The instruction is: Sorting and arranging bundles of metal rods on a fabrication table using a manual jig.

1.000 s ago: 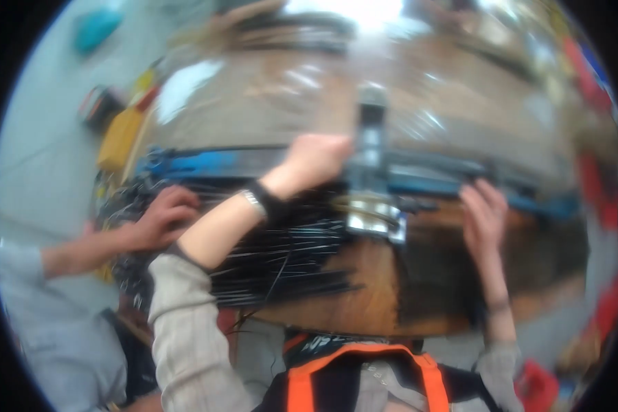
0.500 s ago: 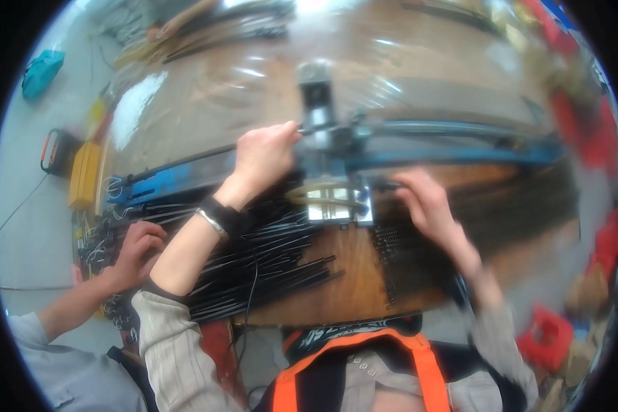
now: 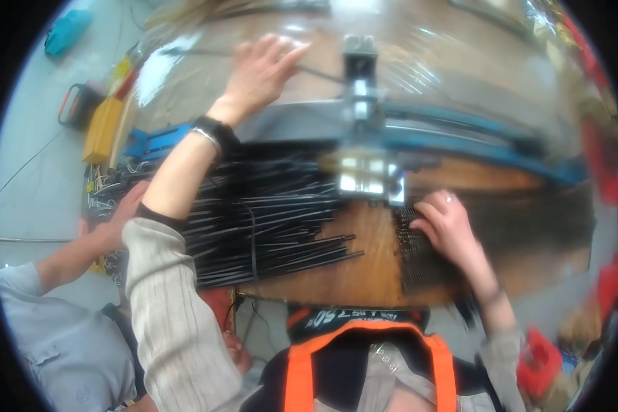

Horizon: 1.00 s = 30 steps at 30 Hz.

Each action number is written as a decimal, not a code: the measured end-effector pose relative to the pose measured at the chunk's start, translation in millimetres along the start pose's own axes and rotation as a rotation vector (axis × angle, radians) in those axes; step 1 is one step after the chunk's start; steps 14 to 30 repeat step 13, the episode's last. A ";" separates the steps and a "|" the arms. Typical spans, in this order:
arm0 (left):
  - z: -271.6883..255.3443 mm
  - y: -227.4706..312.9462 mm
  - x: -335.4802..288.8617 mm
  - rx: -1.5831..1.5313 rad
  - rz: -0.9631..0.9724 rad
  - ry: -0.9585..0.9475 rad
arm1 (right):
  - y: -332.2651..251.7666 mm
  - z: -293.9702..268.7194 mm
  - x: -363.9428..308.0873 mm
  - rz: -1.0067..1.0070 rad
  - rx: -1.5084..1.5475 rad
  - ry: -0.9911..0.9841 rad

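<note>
My left hand is raised past the far side of the blue rail, fingers spread. A thin dark rod runs close by it toward the machine head; the hand does not appear closed on it. My right hand has its fingers curled at the near ends of a pile of dark rods, and what they pinch is too small to tell. Between the hands stands the metal machine head, with a shiny silver block at its near side. Left of the block lie several loose black rods.
A co-worker's hand rests by the left ends of the black rods, near connectors and white wires. A yellow box stands at the table's left edge. Clear plastic film covers the far table. A red plastic object sits at lower right.
My left hand has left the machine head, moved farther away and opened. My right hand has come down from beside the block to the rod ends. The view has shifted slightly.
</note>
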<state>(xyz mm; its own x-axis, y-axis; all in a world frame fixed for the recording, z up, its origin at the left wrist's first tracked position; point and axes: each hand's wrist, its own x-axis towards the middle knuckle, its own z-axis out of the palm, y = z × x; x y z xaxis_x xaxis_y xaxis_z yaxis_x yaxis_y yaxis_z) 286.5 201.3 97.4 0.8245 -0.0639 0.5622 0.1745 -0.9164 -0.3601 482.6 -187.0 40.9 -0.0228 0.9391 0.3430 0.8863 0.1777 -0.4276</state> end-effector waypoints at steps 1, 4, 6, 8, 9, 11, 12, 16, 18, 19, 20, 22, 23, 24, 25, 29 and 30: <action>-4.8 -0.5 -5.6 0.100 -0.127 -0.079 | 1.3 -0.4 0.3 -0.026 -0.014 -0.012; -37.3 -16.7 -7.2 0.066 -0.433 -0.292 | 5.7 -0.3 1.0 -0.091 -0.037 -0.041; -80.2 -40.4 8.7 -0.219 -0.776 -0.529 | 5.8 0.4 2.1 -0.048 0.025 -0.036; -156.5 44.0 67.0 -0.263 -0.605 -0.060 | 10.2 0.1 -8.7 0.019 0.045 -0.057; -180.4 52.0 77.6 -0.299 -0.663 -0.143 | 8.8 1.0 -9.3 0.043 0.091 -0.031; -212.1 66.0 75.6 -0.319 -0.723 -0.220 | 1.3 2.0 -2.8 0.070 0.177 0.040; -224.6 71.2 69.1 -0.302 -0.594 -0.316 | -2.4 1.5 -1.7 0.067 0.186 0.053; -235.8 74.5 61.1 -0.284 -0.463 -0.408 | -5.5 1.7 -1.0 0.065 0.193 0.067; -235.8 74.5 61.1 -0.284 -0.463 -0.408 | -5.5 1.7 -1.0 0.065 0.193 0.067; -235.8 74.5 61.1 -0.284 -0.463 -0.408 | -5.5 1.7 -1.0 0.065 0.193 0.067; -235.8 74.5 61.1 -0.284 -0.463 -0.408 | -5.5 1.7 -1.0 0.065 0.193 0.067; -235.8 74.5 61.1 -0.284 -0.463 -0.408 | -5.5 1.7 -1.0 0.065 0.193 0.067; -235.8 74.5 61.1 -0.284 -0.463 -0.408 | -5.5 1.7 -1.0 0.065 0.193 0.067; -235.8 74.5 61.1 -0.284 -0.463 -0.408 | -5.5 1.7 -1.0 0.065 0.193 0.067; -235.8 74.5 61.1 -0.284 -0.463 -0.408 | -5.5 1.7 -1.0 0.065 0.193 0.067; -235.8 74.5 61.1 -0.284 -0.463 -0.408 | -5.5 1.7 -1.0 0.065 0.193 0.067; -235.8 74.5 61.1 -0.284 -0.463 -0.408 | -5.5 1.7 -1.0 0.065 0.193 0.067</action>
